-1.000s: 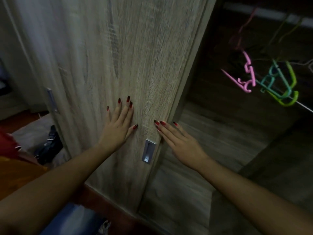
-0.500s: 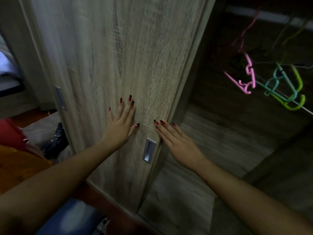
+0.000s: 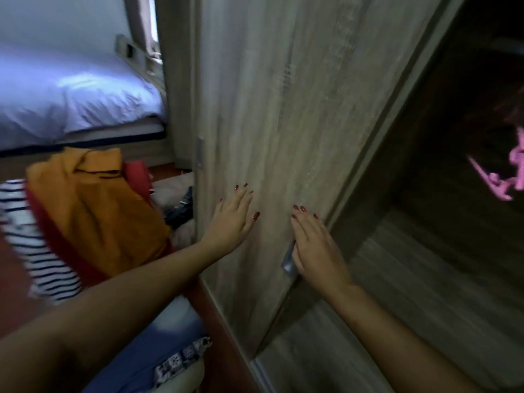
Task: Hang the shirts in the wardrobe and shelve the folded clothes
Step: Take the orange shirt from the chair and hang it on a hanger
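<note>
At far left a striped top [image 3: 37,251] lies under an orange shirt [image 3: 93,211], with the bed [image 3: 71,92] behind. The left hand [image 3: 231,219] presses flat on the wardrobe door [image 3: 297,109], fingers spread. The right hand [image 3: 317,251] — also flat, holding nothing — covers the metal handle [image 3: 287,260]. Inside the dark wardrobe (far right) hangs a pink hanger [image 3: 499,180].

Both hands lie flat on the wardrobe door [image 3: 283,109], the left hand [image 3: 231,219] to the left of the right hand [image 3: 316,248], which covers the door's handle [image 3: 287,260] near its right edge. Right of the door the wardrobe interior [image 3: 425,251] stands open, with a hanger [image 3: 499,182] inside. Left of the door a pile of clothes [image 3: 90,217] lies in front of a bed [image 3: 71,95]
</note>
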Available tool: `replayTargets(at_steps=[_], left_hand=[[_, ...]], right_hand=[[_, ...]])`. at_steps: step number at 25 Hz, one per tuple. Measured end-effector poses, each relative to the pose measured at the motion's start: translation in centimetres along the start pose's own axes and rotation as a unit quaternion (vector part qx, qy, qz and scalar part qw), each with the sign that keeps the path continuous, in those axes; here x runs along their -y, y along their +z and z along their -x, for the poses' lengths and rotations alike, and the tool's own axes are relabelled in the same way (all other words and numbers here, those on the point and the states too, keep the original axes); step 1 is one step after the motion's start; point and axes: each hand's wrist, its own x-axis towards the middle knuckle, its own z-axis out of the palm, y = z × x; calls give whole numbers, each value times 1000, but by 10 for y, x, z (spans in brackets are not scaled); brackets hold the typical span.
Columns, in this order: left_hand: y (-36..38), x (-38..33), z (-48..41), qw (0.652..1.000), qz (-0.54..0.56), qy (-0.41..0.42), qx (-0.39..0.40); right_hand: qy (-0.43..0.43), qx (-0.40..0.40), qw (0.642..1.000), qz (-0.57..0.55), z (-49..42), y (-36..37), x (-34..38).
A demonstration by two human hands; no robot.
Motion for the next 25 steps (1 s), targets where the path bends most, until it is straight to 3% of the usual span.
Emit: replayTargets(at_steps=[6,12,16,21,25], left_hand=[[-96,140,38,990,-40,-97,-94],[-184,317,49,960,-52,-236,-142],[-196,387,29,952,-5,-290,-103],[-181,421,-2,957,72,-279,-41],[-170,427,0,958,111,-262,-27]], right_hand=[[-56,-23,974,-217,-90,9,93],[-47,61,914,-398,-228,31,224],[29,76,893,-442,-315,47,293],[196,131,857,-458,-380,93,331],[214,178,843,-460,-397,109,338]])
